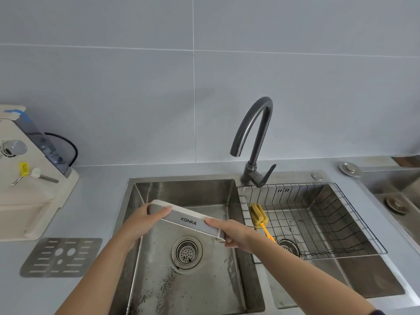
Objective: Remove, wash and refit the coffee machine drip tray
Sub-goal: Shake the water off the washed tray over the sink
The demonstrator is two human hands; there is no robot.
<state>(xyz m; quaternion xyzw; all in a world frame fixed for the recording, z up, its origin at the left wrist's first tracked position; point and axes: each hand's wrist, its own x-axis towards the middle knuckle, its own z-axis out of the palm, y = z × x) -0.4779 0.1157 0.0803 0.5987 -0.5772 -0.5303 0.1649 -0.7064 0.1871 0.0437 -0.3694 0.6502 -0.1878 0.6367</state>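
The tray (188, 220) was held over the left basin of the sink (181, 189), above the drain. It was tilted with its right end lower and its KONKA face toward the camera. The left hand (141, 220) gripped the left end — thumb across the front face, fingers curled behind. The right hand (234, 233) gripped the right end, thumb on the front face and fingers wrapped beneath. The grate (61, 256) lay flat on the tabletop (95, 201), left of the sink and just in front of the machine (29, 178). The tap (254, 137) stood behind the divider between the basins. A wire basket (329, 223) sat in the right basin — a yellow brush (259, 215) leaned at its left wall.
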